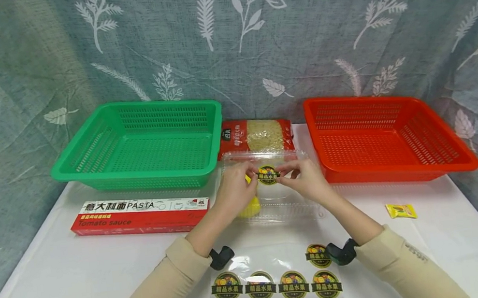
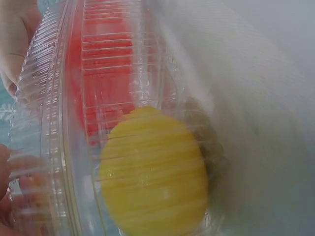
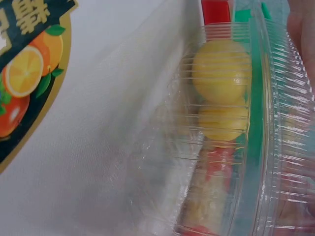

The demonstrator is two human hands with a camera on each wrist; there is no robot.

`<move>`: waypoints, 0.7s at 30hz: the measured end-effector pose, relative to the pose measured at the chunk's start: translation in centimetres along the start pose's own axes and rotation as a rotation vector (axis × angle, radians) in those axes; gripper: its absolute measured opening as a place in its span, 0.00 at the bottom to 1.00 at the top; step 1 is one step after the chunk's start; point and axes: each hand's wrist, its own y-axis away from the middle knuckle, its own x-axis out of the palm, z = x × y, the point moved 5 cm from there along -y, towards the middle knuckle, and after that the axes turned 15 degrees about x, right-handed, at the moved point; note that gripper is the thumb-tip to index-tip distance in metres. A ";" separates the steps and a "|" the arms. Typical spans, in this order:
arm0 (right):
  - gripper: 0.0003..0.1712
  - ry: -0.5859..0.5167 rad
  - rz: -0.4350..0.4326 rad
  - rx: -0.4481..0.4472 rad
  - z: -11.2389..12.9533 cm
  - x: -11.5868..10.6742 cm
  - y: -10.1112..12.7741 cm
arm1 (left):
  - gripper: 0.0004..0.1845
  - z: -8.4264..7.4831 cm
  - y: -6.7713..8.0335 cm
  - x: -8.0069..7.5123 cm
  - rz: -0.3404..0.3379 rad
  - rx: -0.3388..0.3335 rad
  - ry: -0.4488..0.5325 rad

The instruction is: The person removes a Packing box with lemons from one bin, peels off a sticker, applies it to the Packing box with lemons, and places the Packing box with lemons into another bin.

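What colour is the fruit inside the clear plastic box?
Yellow; the fruit in the clear plastic box shows best in the left wrist view.

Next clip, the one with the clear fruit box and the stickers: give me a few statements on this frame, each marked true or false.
1. Both hands hold a round sticker over the clear plastic box. True: the left hand and right hand pinch it from either side.
2. The box holds red fruit. False: the fruit inside is yellow.
3. The green basket holds the pasta box. False: the pasta box lies on the table in front of it.
4. A sticker sheet lies between the forearms. True: five stickers are on it.
5. A small yellow packet lies in the red basket. False: it lies on the table in front of the red basket.
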 end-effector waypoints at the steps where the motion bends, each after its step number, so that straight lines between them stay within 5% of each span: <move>1: 0.13 0.005 -0.003 0.004 0.0 0.0 0.0 | 0.05 0.0 0.0 0.0 -0.001 -0.001 -0.007; 21: 0.12 0.082 -0.006 0.032 0.0 0.2 -0.4 | 0.04 -0.1 0.1 0.3 -0.002 0.001 -0.096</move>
